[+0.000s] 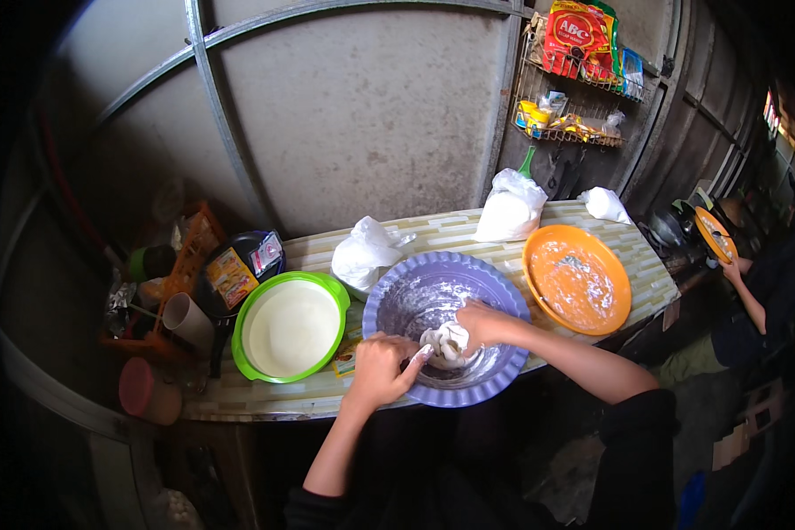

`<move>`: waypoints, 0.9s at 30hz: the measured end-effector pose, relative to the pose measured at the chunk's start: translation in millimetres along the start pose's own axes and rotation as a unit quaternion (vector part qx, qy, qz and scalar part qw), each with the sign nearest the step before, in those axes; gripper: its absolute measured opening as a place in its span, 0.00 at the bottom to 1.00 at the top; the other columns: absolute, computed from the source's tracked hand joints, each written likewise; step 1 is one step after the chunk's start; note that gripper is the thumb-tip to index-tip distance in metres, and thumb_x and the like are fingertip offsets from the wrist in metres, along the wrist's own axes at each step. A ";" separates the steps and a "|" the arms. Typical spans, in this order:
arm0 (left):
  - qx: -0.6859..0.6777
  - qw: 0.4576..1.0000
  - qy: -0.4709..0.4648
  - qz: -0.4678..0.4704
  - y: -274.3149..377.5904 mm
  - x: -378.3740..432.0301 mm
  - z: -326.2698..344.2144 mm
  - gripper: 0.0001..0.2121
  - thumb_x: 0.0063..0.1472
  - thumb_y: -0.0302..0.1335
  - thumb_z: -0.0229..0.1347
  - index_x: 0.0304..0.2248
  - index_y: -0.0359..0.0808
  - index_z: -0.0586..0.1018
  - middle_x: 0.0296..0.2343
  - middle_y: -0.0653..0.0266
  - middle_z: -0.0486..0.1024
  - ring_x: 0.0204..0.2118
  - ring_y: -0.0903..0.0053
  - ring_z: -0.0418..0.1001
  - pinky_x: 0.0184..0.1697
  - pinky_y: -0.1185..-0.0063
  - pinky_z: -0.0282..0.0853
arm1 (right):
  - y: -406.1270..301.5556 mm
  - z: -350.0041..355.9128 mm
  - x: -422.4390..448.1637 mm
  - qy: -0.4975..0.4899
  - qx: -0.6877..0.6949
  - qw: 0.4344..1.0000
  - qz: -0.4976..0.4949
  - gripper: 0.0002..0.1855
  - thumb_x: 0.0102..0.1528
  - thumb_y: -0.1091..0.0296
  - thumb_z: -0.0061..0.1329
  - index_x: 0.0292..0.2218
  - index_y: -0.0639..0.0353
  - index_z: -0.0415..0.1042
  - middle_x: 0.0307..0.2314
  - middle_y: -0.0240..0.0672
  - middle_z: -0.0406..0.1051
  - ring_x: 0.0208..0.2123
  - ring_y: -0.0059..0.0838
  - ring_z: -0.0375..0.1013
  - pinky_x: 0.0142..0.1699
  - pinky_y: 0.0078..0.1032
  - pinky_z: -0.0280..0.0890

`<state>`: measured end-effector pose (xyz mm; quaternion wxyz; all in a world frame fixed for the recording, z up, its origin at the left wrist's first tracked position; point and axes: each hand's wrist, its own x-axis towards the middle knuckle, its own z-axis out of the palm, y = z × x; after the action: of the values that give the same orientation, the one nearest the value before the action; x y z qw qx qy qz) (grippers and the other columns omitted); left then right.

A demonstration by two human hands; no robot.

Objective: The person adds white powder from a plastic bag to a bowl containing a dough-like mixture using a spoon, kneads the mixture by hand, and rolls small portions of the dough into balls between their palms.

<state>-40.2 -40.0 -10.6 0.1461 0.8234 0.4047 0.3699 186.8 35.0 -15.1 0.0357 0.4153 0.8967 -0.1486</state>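
A purple basin with a fluted rim point(445, 260) stands before me near the table's front edge, its inside streaked with flour. A pale lump of dough point(448, 342) lies in it. My right hand point(482, 326) reaches into the basin from the right, its bent fingers pressed on the dough and partly hidden. At the front left of the rim, my left hand point(385, 366) grips the basin's edge; its flour-dusted thumb points in towards the dough. Left of the basin sits a green-rimmed container point(291, 328) with a whitish inside.
A floury orange plate point(573, 281) lies at the right. White plastic bags point(366, 250), point(511, 209) stand behind the basin. At left are a dark pan point(212, 291), a cup point(187, 321) and an orange crate point(195, 245). Another person's hand point(730, 268) holds an orange plate at far right.
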 end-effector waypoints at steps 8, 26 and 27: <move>0.001 1.000 0.018 -0.014 -13.1 -5.4 2.9 0.15 0.56 0.36 0.48 0.18 0.34 0.75 0.16 0.56 0.71 0.20 0.58 0.68 0.27 0.67 0.61 | -48.3 -36.5 -3.7 0.144 0.098 0.984 -0.044 0.17 0.41 0.81 0.51 0.37 0.66 0.70 0.25 0.51 0.72 0.32 0.48 0.73 0.36 0.37 0.68; -0.013 0.999 0.039 -0.020 -14.4 -5.5 6.6 0.18 0.57 0.35 0.44 0.14 0.33 0.67 0.14 0.52 0.67 0.20 0.53 0.65 0.26 0.64 0.58 | -48.5 7.8 16.5 -0.288 -0.186 0.937 -0.063 0.20 0.52 0.69 0.39 0.47 0.58 0.70 0.46 0.39 0.67 0.49 0.36 0.67 0.61 0.49 0.43; -0.011 0.999 0.039 -0.025 -14.1 -5.5 7.8 0.18 0.57 0.35 0.44 0.14 0.33 0.67 0.14 0.52 0.67 0.20 0.53 0.65 0.26 0.63 0.58 | -45.8 -0.6 19.8 -0.304 -0.155 0.939 -0.049 0.21 0.52 0.68 0.40 0.48 0.58 0.68 0.47 0.39 0.66 0.49 0.37 0.66 0.61 0.46 0.46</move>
<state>-44.7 -34.9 -26.3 0.1486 0.7962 0.4264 0.4027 139.3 21.8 -7.4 0.3630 0.2954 0.8744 -0.1281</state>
